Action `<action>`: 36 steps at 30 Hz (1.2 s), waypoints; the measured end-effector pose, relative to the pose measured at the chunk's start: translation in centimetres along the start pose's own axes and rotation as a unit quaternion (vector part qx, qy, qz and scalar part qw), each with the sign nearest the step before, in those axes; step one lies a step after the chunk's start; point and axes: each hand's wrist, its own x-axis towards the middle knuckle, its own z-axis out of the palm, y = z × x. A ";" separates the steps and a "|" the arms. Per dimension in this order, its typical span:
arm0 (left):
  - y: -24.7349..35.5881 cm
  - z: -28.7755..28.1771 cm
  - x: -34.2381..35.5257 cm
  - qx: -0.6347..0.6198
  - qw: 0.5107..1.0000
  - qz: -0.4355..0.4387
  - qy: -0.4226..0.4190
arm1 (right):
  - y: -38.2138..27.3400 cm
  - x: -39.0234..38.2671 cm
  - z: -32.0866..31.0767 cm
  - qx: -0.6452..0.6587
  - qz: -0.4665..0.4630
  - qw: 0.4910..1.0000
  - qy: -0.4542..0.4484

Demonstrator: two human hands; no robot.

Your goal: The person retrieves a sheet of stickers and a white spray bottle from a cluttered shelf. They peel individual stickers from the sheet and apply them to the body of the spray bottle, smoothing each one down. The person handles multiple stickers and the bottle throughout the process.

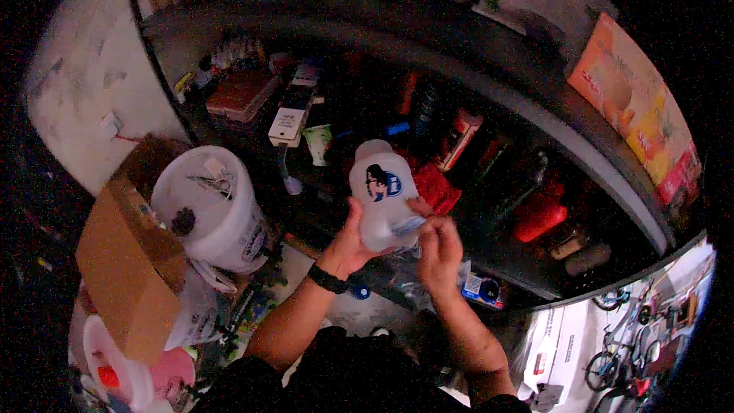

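A pale, translucent plastic container (382,218) with a dark blue printed picture on its face is held up before the dark shelf. My left hand (348,248), a black band on its wrist, grips the container from its lower left side. At the lower right of the container my right hand (441,252) has its fingers closed together, close to a bluish, shiny patch; whether they pinch an edge of it is too blurred to make out. Just behind the container lies a red cloth-like thing (434,191).
A white bucket (248,222) and an open cardboard box (126,260) stand at the left. The dark shelf holds a brown-lidded case (241,97), a white box (289,124) and a red item (541,218). An orange carton (623,92) stands upper right. Bicycles (612,363) show lower right.
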 end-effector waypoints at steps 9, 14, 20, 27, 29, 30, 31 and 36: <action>-4.7 -15.9 -2.2 -0.106 0.989 0.096 0.040 | -4.4 -4.2 3.1 0.046 -0.107 0.984 -0.136; -5.6 -15.3 -1.9 -0.026 0.993 0.095 0.057 | -3.6 -2.8 0.2 0.035 -0.019 0.997 0.073; -4.1 -7.1 -2.3 -0.137 0.980 0.133 -0.046 | -3.1 1.1 -0.9 -0.189 -0.187 0.951 0.159; -4.9 -8.8 -3.0 -0.002 0.988 0.073 0.133 | -1.4 1.1 1.0 -0.271 -0.267 0.918 0.113; -6.5 -13.6 -3.5 -0.081 0.992 0.056 0.085 | -1.2 1.2 1.6 -0.270 -0.278 0.916 0.106; -6.7 -13.9 -3.5 -0.073 0.992 0.058 0.080 | -0.9 1.1 1.7 -0.273 -0.275 0.916 0.099; -6.8 -14.1 -3.6 -0.065 0.993 0.061 0.077 | -0.7 0.9 1.8 -0.277 -0.272 0.917 0.093; -5.4 -9.3 -3.6 0.047 0.986 0.088 0.133 | 0.1 0.7 2.4 -0.293 -0.250 0.919 0.082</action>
